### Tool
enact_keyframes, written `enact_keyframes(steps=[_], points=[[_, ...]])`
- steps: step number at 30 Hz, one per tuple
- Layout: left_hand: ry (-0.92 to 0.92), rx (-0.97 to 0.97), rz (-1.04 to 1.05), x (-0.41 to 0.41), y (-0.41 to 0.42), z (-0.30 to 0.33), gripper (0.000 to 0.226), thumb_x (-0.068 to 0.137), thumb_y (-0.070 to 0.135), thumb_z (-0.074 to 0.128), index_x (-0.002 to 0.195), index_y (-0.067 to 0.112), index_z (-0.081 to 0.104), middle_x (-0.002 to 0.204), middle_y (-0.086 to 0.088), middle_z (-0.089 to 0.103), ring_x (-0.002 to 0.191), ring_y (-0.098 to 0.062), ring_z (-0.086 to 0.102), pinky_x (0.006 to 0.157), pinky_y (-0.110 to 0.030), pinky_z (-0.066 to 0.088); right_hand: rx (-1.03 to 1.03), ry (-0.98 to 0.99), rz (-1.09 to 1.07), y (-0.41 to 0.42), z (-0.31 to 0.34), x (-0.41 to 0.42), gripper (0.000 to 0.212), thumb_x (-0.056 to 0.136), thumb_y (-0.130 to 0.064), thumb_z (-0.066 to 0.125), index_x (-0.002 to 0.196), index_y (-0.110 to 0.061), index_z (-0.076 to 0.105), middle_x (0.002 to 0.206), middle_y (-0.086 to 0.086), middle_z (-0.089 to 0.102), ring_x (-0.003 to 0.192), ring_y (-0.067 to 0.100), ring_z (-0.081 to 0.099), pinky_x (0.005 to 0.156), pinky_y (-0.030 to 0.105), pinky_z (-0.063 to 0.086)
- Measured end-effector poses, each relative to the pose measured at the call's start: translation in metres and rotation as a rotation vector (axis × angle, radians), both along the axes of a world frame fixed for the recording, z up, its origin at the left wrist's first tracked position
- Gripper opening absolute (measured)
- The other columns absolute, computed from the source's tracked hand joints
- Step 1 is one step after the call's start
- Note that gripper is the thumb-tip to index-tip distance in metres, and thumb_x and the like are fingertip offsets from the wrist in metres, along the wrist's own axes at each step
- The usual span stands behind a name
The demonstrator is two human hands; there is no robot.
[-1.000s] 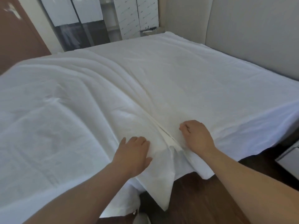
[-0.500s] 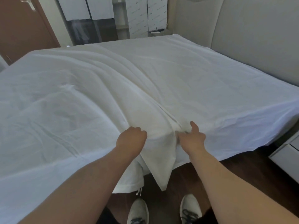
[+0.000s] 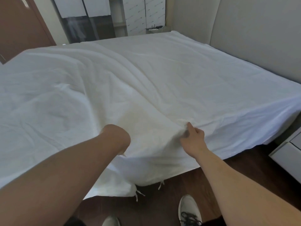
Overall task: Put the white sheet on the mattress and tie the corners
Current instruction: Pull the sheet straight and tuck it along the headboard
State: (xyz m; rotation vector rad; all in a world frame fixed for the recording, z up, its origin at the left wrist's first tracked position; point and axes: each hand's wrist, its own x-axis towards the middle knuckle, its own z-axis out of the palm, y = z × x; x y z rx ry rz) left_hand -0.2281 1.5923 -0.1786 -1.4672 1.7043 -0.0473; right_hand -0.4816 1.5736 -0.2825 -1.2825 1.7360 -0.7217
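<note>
Padded headboard (image 3: 254, 30) at right; brown door (image 3: 21, 25) far left; white shoes (image 3: 189, 209) on dark floor (image 3: 184, 181).

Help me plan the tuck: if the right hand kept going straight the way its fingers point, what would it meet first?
The right hand already pinches the white sheet; going on, it would likely meet only more sheet over the mattress.

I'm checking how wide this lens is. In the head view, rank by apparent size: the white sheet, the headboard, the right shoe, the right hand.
1. white sheet
2. headboard
3. right hand and right shoe: look alike, not ranked.
</note>
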Motion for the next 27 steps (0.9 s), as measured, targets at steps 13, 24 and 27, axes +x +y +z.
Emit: enact_keyframes(steps=[13, 24, 27], points=[[0.274, -0.226, -0.166, -0.036, -0.002, -0.022, 0.031, 0.082, -0.016, 0.054, 0.098, 0.008, 0.065, 0.075, -0.002, 0.043, 0.074, -0.022, 0.049, 0.067, -0.032, 0.038, 0.055, 0.048, 0.066, -0.001, -0.003, -0.001, 0.084, 0.098, -0.02, 0.056, 0.163, -0.036, 0.006, 0.161, -0.007, -0.002, 0.107, 0.02, 0.051, 0.072, 0.027, 0.049], [0.093, 0.073, -0.123, -0.039, -0.006, -0.018, 0.024, 0.101, 0.027, 0.058, 0.09, 0.01, 0.069, 0.079, 0.0, 0.059, 0.076, -0.023, 0.059, 0.071, -0.033, 0.051, 0.086, 0.107, 0.112, 0.003, 0.006, -0.003, 0.082, 0.096, -0.022, 0.051, 0.162, -0.037, 0.004, 0.161, -0.009, -0.006, 0.105, 0.023, 0.061, 0.085, 0.041, 0.058], [0.324, -0.039, -0.135, -0.046, -0.016, -0.017, 0.043, 0.102, 0.051, 0.051, 0.099, 0.013, 0.07, 0.091, -0.002, 0.067, 0.09, -0.025, 0.065, 0.073, -0.036, 0.052, -0.012, 0.24, 0.027, 0.004, 0.014, 0.002, 0.069, 0.095, -0.023, 0.049, 0.159, -0.029, 0.024, 0.16, 0.002, 0.016, 0.118, 0.027, 0.055, 0.091, 0.039, 0.051]])
